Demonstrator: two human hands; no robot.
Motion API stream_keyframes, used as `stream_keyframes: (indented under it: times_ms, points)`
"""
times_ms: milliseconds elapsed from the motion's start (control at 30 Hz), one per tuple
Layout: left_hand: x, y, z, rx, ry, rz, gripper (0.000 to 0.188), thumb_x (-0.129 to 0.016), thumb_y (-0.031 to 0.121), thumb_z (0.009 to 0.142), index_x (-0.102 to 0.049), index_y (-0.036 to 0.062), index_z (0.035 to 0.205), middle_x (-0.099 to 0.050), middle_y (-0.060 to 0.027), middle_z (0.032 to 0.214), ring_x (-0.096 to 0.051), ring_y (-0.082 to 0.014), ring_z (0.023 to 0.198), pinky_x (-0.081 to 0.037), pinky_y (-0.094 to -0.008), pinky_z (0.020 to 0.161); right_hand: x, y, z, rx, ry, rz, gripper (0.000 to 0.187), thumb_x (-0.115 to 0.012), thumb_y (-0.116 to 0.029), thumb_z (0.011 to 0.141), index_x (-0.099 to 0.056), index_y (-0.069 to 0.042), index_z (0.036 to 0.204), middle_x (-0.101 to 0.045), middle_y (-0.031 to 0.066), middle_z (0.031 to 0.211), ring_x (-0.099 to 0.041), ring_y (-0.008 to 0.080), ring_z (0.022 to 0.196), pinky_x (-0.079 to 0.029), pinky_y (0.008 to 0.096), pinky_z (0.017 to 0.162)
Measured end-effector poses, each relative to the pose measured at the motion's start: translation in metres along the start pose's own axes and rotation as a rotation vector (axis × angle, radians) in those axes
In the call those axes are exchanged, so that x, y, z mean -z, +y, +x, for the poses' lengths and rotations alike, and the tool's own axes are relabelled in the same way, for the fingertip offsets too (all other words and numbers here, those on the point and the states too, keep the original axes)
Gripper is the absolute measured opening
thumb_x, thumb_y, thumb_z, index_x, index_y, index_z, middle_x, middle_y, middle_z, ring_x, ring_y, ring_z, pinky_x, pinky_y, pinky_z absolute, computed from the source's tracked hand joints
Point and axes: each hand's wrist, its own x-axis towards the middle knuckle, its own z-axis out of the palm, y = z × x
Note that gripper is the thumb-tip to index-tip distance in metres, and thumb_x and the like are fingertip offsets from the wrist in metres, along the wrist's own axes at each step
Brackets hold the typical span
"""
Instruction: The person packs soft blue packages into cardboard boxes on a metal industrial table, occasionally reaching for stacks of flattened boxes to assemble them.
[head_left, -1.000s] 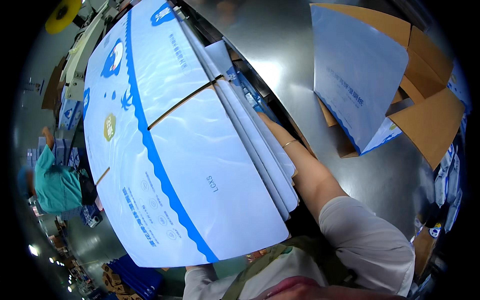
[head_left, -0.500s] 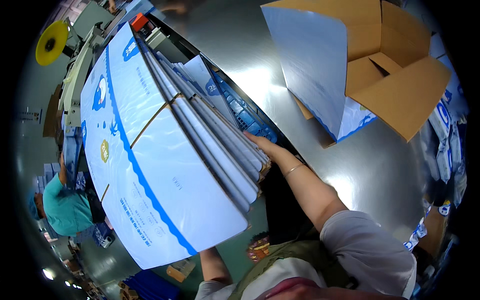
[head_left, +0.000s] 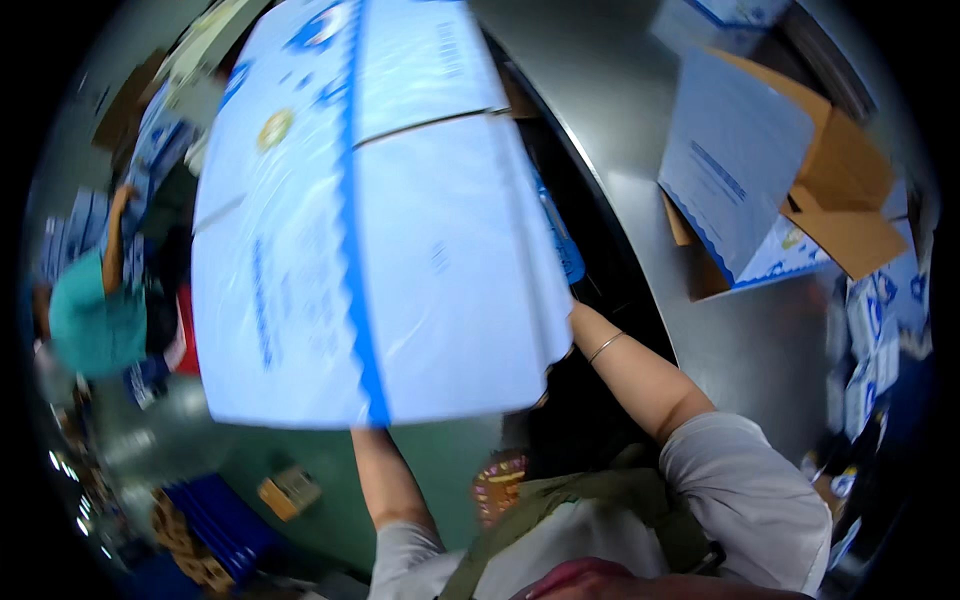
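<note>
A stack of flattened white-and-blue cartons (head_left: 450,270) is held up in front of me, its top sheet facing me. My right hand (head_left: 580,320) grips the stack's right edge, the fingers mostly hidden behind it. My left forearm (head_left: 388,480) runs up beneath the lower edge; the left hand itself is hidden under the cartons, supporting them. A dark slit between flaps crosses the top sheet, which is somewhat blurred.
On the metal table (head_left: 640,200) to the right stands an open carton (head_left: 750,160). White-and-blue packages (head_left: 865,340) lie beyond it. A person in a teal top (head_left: 100,315) works at the left. Blue bundled material (head_left: 215,520) and a small box (head_left: 288,492) are on the floor.
The stack has turned more upright and face-on, so its layered right edges are now mostly hidden. The open carton appears farther right as the view has shifted.
</note>
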Motion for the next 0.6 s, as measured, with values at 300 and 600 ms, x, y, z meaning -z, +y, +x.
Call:
stream_keyframes:
  times_ms: [300, 600]
  points:
    - [-0.017, -0.072, 0.011, 0.079, 0.632, -0.333, 0.060, -0.047, 0.054, 0.088, -0.049, 0.0072, 0.126, -0.053, -0.0140, 0.125, -0.048, -0.0244, 0.115, -0.037, -0.0435, 0.091, -0.025, 0.007, -0.068, 0.282, 0.258, 0.040, 0.072, -0.039, -0.052, 0.092, -0.023, -0.006, 0.146, -0.029, 0.0182, 0.147, -0.024, 0.0378, 0.137, -0.020, 0.0599, 0.109]
    - [-0.085, -0.149, 0.018, 0.145, 0.098, -0.832, 0.088, -0.027, 0.077, 0.083, -0.035, 0.0142, 0.143, -0.031, -0.0150, 0.149, -0.030, -0.0392, 0.134, -0.022, -0.0565, 0.108, -0.007, 0.089, -0.020, 0.031, 0.220, 0.432, 0.086, -0.032, -0.064, 0.086, -0.011, -0.008, 0.149, -0.008, 0.0176, 0.154, -0.009, 0.0386, 0.141, -0.003, 0.0549, 0.113]
